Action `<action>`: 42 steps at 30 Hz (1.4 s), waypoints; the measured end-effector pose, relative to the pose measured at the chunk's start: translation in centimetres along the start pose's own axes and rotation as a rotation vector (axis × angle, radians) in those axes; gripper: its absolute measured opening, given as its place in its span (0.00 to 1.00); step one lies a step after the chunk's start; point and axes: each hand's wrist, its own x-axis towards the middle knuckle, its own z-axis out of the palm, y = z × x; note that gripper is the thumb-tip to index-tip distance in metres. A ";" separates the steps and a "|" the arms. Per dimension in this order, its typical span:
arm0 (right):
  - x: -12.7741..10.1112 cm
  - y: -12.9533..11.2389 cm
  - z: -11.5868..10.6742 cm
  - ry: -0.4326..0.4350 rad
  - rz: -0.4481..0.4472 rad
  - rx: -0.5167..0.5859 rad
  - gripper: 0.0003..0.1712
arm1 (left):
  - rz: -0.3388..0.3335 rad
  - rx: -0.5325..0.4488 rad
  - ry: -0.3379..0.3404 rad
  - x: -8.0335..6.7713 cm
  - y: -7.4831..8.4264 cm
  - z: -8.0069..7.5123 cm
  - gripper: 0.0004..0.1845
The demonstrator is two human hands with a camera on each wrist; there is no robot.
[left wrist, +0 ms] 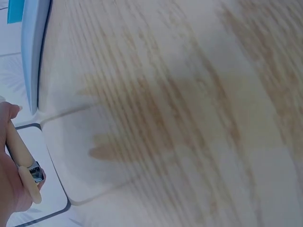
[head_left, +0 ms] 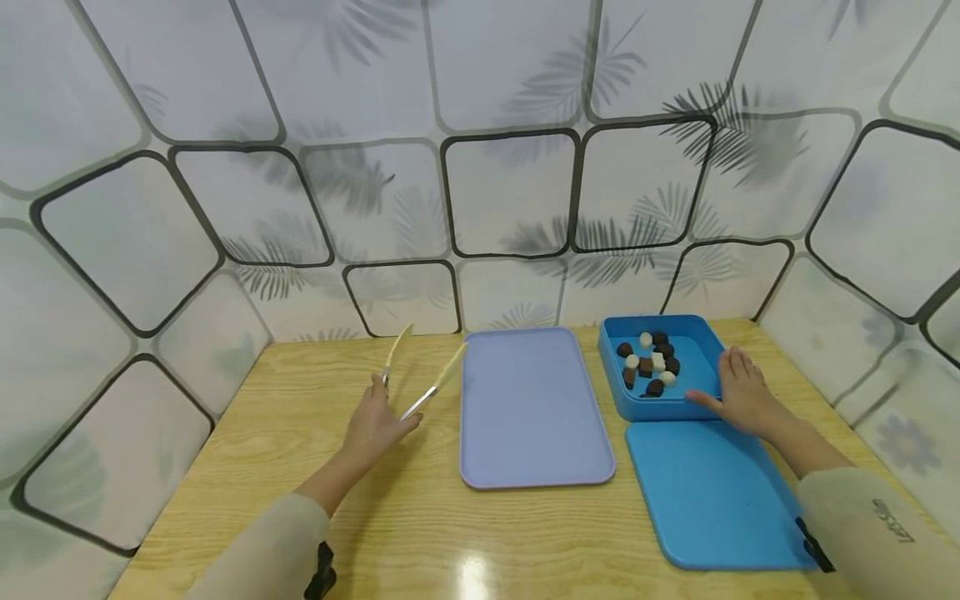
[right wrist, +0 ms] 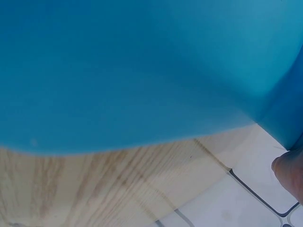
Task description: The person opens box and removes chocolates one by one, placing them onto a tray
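Right sleeve [head_left: 855,525]: small dark lettering [head_left: 893,521], seemingly begins "Let", rest unclear.

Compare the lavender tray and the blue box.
Color: the lavender tray is pale purple, the blue box a stronger blue.
Depth: the tray is shallow with a low rim; the box has taller walls.
Contents: the box holds small dark and white pieces; the tray shows none.
Shared: rounded corners, both on the wood-grain table.

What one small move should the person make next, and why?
Probably bring the tongs in the left hand over to the blue box: their tips stand apart with nothing between them, the small dark and white pieces lie in that box, and the right hand is at its edge.
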 end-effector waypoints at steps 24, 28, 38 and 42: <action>0.2 0.3 0.1 -0.005 -0.007 -0.016 0.63 | 0.423 0.246 -0.061 -0.3 6.7 -0.1 0.53; 0.2 0.2 0.1 -0.020 -0.001 -0.014 0.63 | 0.436 0.302 -0.091 0.5 7.6 0.1 0.51; 0.1 0.1 -0.3 -0.031 0.001 -0.002 0.64 | 0.526 0.282 -0.132 2.6 10.7 1.3 0.50; 0.2 0.3 -0.3 -0.040 0.008 -0.008 0.64 | 0.535 0.273 -0.179 3.0 12.0 1.8 0.50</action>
